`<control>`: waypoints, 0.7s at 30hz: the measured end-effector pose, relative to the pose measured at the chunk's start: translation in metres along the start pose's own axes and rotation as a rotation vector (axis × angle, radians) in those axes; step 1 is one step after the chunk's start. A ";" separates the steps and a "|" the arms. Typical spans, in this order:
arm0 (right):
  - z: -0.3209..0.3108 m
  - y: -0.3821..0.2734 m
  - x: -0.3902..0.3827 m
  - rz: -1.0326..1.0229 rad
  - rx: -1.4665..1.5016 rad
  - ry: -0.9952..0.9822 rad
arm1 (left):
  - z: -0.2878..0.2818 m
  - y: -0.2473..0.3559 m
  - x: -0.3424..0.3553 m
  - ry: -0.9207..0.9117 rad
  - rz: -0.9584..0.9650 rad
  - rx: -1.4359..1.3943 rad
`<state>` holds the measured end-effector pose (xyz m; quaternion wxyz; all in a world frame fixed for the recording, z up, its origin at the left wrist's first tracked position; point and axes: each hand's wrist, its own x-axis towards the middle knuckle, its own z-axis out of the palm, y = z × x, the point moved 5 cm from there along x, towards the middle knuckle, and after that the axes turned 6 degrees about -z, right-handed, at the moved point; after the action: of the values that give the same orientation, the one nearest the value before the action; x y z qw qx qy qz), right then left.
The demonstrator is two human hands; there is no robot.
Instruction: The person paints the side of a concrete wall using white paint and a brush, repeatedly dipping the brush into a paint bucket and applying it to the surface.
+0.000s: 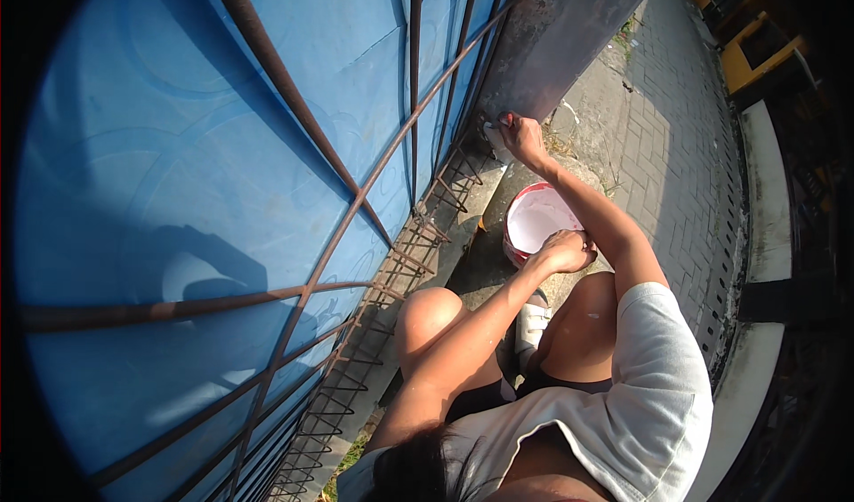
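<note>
My right hand [525, 140] reaches out to the foot of a dark grey pillar [556, 48]. Its fingers are closed around a small paintbrush with a bit of red showing; the bristle end is hard to make out. White paint [501, 151] marks the base of the pillar beside it. Closer to me, a red-rimmed bucket [509, 240] with white paint inside stands on the concrete between my knees and the pillar. My left hand [567, 251] is closed on the bucket's near right rim, with its fingertips partly hidden.
Blue sheeting [160, 191] rises on my left behind rusty metal bars [294, 102]. A zigzag wire truss [342, 395] runs along the bars' foot. A paved lane [658, 146] and a low white wall [767, 191] lie to the right. My white sandal [532, 324] is just behind the bucket.
</note>
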<state>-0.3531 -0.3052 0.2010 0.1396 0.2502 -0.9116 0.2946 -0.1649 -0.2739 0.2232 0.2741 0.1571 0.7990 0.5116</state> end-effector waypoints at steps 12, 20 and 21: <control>-0.061 -0.059 0.011 -0.373 -0.190 0.168 | -0.003 0.000 0.001 -0.035 -0.022 0.026; -0.121 -0.108 0.011 -0.507 -0.077 0.398 | -0.001 0.001 -0.001 -0.067 -0.024 -0.012; -0.113 -0.099 0.011 -0.381 0.037 0.363 | -0.001 0.001 0.000 -0.062 -0.029 -0.005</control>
<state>-0.2971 -0.3099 0.3406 0.3490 0.3630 -0.8026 0.3197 -0.1654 -0.2744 0.2244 0.3065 0.1609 0.7911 0.5044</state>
